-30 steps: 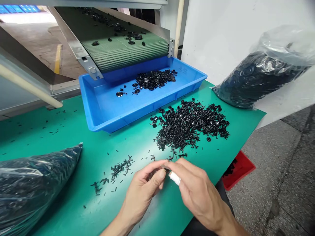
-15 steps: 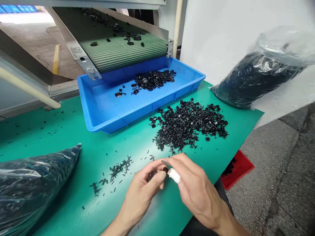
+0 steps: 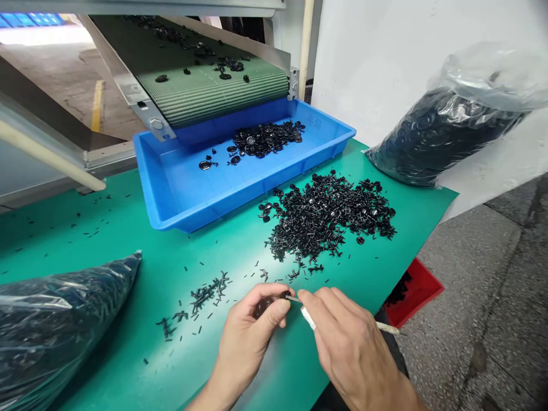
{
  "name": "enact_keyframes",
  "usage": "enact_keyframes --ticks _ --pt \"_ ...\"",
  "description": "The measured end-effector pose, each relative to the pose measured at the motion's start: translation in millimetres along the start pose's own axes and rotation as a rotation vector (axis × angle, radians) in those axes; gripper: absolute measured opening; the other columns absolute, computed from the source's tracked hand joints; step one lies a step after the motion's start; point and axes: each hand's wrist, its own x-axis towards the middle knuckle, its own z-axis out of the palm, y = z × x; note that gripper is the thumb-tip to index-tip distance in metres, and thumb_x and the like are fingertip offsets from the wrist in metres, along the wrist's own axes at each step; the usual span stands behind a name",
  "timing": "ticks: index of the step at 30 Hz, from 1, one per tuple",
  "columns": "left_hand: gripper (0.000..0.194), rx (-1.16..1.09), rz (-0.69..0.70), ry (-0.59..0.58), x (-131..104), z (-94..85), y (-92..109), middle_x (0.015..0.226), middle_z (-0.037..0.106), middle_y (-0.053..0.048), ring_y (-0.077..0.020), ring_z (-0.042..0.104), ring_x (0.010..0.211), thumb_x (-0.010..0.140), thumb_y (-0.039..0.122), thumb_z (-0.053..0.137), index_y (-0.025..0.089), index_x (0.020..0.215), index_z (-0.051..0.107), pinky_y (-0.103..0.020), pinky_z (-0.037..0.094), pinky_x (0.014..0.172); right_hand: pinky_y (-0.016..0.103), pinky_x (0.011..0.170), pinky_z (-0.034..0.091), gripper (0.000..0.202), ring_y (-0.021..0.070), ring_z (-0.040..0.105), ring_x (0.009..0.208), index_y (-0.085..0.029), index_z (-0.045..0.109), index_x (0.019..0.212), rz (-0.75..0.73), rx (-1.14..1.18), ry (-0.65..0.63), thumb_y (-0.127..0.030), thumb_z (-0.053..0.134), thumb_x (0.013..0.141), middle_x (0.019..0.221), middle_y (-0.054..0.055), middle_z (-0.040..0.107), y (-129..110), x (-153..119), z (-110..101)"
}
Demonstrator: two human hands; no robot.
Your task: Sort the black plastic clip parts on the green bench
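Small black plastic parts are gathered in my left hand, one of them pinched near the thumb and fingertip. My right hand grips a thin tool with a pale handle and a narrow metal tip, which reaches the pinched part. White tape wraps one finger of the right hand. Just beyond both hands lies a large pile of black parts on the green tabletop. Left of the hands is a smaller scatter of black sprue pieces.
A green conveyor belt carrying black parts ends over a blue tray holding more. Filled plastic bags stand at the back right and lie at the left. A red bin sits below the table's right edge.
My right hand has drawn back slightly right and down and turned, so the tool's tip and rear end now show. My left hand stays nearly in place, holding the parts.
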Motion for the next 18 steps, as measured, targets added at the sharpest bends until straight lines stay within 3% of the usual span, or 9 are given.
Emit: enact_keyframes --ticks 4,10,18 --pt "0.012 0.006 0.007 0.018 -1 0.4 1 0.058 0.063 0.005 -0.0107 0.054 0.054 0.076 0.028 0.074 0.023 0.086 0.074 -0.023 0.045 0.059 0.033 0.06 0.041 0.032 0.0205 0.057 0.067 -0.01 0.062 0.108 0.026 -0.029 -0.012 -0.009 0.032 0.096 0.075 0.006 0.06 -3 0 4" --pt "0.011 0.002 0.018 0.015 -2 -0.5 1 0.087 0.072 0.0 -0.0088 0.054 0.055 0.077 0.03 0.073 0.023 0.086 0.074 -0.023 0.047 0.059 0.031 0.058 0.037 0.03 0.0199 0.058 0.065 -0.016 0.061 0.1 0.119 0.01 -0.044 -0.003 0.035 0.09 0.074 0.004 0.06 -11 1 9" --pt "0.022 0.213 0.013 -0.012 2 -2.2 3 0.06 0.062 0.003 -0.0142 0.053 0.056 0.08 0.04 0.066 0.022 0.092 0.072 -0.025 0.045 0.057 0.026 0.062 0.036 0.022 0.0167 0.058 0.071 -0.022 0.056 0.085 0.314 0.273 -0.452 -0.006 0.041 0.088 0.072 -0.001 0.06 9 17 -15"
